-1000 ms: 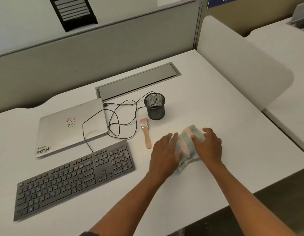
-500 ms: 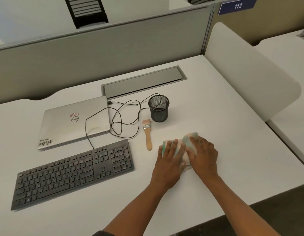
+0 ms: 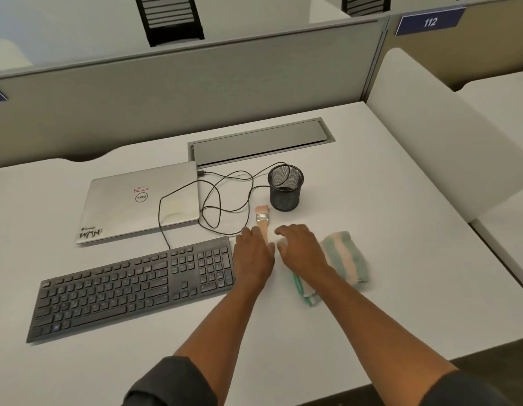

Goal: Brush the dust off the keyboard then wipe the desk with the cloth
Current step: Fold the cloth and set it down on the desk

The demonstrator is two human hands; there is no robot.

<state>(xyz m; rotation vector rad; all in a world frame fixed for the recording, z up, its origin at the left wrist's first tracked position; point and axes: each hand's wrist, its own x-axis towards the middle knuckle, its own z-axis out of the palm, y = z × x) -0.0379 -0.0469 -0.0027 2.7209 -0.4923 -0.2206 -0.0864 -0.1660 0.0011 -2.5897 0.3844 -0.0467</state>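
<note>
A small wooden-handled brush (image 3: pixel 262 217) lies on the white desk (image 3: pixel 371 200) between the keyboard and the pen cup. My left hand (image 3: pixel 253 254) lies flat over the lower end of its handle with the fingers straight, and that part of the handle is hidden. Just to its right is my right hand (image 3: pixel 301 249), fingers loosely curled and holding nothing. The folded green, pink and white striped cloth (image 3: pixel 346 256) lies on the desk beside and under my right wrist. The dark keyboard (image 3: pixel 131 285) sits to the left of my left hand.
A closed silver laptop (image 3: pixel 140 200) lies behind the keyboard, with a looped black cable (image 3: pixel 216 200) running beside it. A black mesh pen cup (image 3: pixel 285 187) stands behind the brush. A grey cable hatch (image 3: pixel 260 142) is set in the desk farther back. Partitions border the back and right.
Both hands have let go of the cloth and moved left to the brush. The cloth now lies loose on the desk to the right.
</note>
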